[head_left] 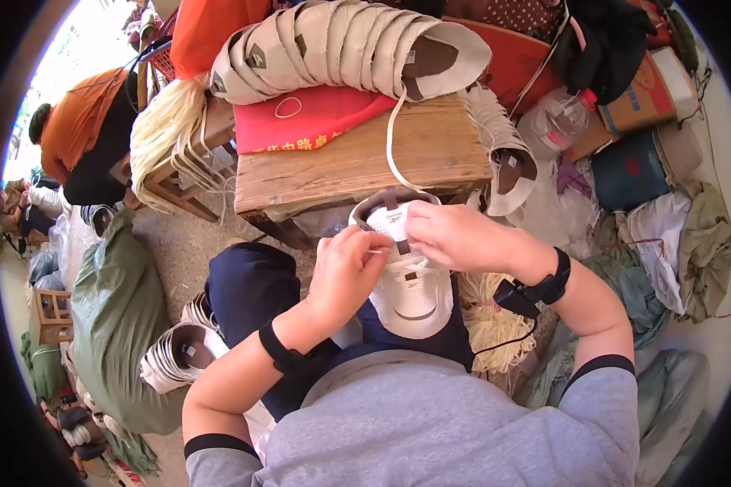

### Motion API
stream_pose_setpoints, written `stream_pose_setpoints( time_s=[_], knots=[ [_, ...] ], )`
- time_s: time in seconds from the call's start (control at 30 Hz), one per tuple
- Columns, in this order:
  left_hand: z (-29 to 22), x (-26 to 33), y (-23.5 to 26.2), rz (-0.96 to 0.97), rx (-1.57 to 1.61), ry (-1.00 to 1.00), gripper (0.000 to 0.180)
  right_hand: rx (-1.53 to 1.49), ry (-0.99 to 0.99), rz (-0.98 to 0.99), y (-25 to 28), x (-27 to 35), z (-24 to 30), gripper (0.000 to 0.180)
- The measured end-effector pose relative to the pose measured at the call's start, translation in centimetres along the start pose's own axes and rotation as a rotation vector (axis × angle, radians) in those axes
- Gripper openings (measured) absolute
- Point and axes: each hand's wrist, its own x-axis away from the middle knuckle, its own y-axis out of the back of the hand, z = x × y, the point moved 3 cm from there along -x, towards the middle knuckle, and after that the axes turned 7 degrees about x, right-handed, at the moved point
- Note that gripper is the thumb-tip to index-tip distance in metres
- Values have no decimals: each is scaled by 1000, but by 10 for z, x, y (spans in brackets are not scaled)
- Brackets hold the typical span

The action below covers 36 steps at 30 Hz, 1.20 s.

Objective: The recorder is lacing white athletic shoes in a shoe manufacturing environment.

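The white shoe upper [406, 276] lies on the person's lap, directly under both hands, with its long axis running away from the body: the rounded toe end points back toward the torso and the open, brown-trimmed collar end points forward at the wooden counter [357, 158]. The left hand [345, 272] comes in from the left of the upper and its grip is pinched, thumb and forefinger closed on what looks like a thin needle or thread end at the upper's left edge, just below the collar; the object itself is too small to name with certainty. The right hand [455, 235] lies across the collar end from the right, its grip clenched on the upper's rim, fingers curled over the top so that the two grips almost touch at the middle of the collar. Both hands are on the piece; the right covers more of it, while the left works at the point. A flat beige lace [394, 138] rises from just ahead of the right grip and runs forward and up over the counter's edge toward the stack of nested beige uppers [341, 49] lying on a red cloth [317, 122], well beyond both grips.
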Motion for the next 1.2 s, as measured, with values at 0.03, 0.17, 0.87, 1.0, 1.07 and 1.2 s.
stream_pose_setpoints(
  time_s=[0.03,0.17,0.87,1.0,1.07,1.2],
  knots=[
    [0,0,-1,1,1,0,7,0,-2,1,-2,1,1,16],
    [-1,1,-1,26,-50,35,9,81,-131,-63,-10,6,10,16],
    [-10,-6,-4,23,-136,-37,12,-210,-348,-144,-7,14,-1,10],
    [-9,-6,-5,19,-120,-28,12,-412,-317,-38,-8,8,-14,9],
    [-6,-6,-6,-8,-127,-59,11,-331,-360,-87,-11,5,-4,8],
    [-11,-9,-1,37,-188,-45,11,-175,-395,-141,-16,6,6,11]
  ],
)
